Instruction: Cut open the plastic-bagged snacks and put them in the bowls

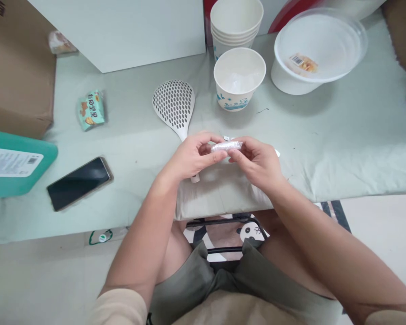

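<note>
Between my two hands is a small, shiny clear-plastic roll (227, 146), held level just above the table's front part; what is inside it I cannot make out. My left hand (199, 155) pinches its left end between thumb and fingers. At the other end, my right hand (255, 160) grips it with thumb and fingertips. Under my left hand lies a white slotted skimmer (174, 104), its perforated head pointing away from me and part of its handle hidden. Small white scraps (277, 153) show beside my right hand.
Beyond my hands stand a paper cup (238, 81), stacked paper cups (237, 20) and a white tub (296, 81) with a clear lid. On the left lie a phone (80, 183), a green snack packet (92, 110) and a teal container (16, 180). Cardboard (20, 67) borders the left.
</note>
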A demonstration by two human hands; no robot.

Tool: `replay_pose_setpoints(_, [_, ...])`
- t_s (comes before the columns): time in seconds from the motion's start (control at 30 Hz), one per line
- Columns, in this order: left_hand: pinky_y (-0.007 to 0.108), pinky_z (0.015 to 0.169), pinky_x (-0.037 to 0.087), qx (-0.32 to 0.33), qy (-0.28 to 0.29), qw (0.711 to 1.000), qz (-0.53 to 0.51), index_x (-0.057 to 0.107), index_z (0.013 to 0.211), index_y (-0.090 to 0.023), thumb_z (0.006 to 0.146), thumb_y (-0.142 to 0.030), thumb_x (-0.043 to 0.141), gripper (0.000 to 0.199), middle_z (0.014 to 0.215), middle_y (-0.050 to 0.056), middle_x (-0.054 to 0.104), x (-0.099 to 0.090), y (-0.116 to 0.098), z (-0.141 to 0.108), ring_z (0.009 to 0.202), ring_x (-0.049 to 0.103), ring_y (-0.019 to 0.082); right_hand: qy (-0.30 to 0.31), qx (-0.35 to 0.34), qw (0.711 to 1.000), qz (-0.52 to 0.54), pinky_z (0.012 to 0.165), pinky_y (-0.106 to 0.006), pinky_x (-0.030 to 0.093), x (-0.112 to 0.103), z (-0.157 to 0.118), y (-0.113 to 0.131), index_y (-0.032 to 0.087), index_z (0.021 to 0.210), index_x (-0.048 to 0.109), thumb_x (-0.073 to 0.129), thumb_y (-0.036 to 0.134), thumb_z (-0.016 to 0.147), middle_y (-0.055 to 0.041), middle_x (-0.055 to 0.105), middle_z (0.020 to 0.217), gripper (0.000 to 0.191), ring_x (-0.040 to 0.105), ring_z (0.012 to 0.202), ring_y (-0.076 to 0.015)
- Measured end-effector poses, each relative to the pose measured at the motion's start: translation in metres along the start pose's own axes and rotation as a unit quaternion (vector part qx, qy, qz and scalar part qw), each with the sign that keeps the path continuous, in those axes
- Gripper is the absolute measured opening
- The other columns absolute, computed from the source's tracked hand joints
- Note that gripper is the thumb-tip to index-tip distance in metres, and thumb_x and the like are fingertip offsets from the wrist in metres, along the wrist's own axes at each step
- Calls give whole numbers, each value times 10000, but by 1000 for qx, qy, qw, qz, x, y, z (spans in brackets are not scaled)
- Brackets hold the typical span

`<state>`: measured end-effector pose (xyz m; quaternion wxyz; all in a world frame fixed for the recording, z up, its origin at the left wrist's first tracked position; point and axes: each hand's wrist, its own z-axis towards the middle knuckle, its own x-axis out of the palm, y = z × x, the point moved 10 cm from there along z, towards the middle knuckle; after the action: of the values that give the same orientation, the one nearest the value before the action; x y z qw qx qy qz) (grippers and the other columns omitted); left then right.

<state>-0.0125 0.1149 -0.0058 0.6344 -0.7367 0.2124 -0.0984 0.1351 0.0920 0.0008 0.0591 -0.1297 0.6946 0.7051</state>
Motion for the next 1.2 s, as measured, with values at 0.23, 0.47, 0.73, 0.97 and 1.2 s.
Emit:
replay_pose_setpoints(0.23, [219,625,528,-12,38,998,-48,761,896,-148,767,-580,867,463,822,56,771,7,-3,-1,725,693,136,67,38,988,133,613,-260,538,18,2,0,200,817,653,679,783,832,-13,683,735,584,618,631,-114])
replay_pose_setpoints(0.47, [231,603,555,-22,12,998,-58,779,861,-152,754,-588,876,459,733,53,760,1,-2,-3,657,696,142,36,83,981,174,552,-242,474,15,1,-10,210,833,618,708,778,810,24,606,665,576,575,589,-101])
replay_pose_setpoints(0.73, [245,599,576,-29,21,999,-35,791,929,-172,822,-570,823,414,819,67,787,6,0,-7,713,729,168,19,75,979,188,566,-235,480,12,2,-11,218,925,598,792,562,832,42,618,716,406,601,637,-97])
replay_pose_setpoints(0.97, [243,772,603,5,-1,997,-73,761,981,-159,807,-487,861,385,909,53,796,4,-3,-2,832,753,151,-1,66,981,183,602,-253,480,11,5,-6,220,935,574,845,617,747,50,612,721,516,581,638,-97])
replay_pose_setpoints(1.2, [256,784,605,15,-27,998,-51,792,1023,-166,846,-454,825,340,878,49,800,4,-8,2,827,751,150,-35,39,991,125,587,-256,425,3,3,-2,230,858,540,777,472,824,51,567,688,340,522,613,-96])
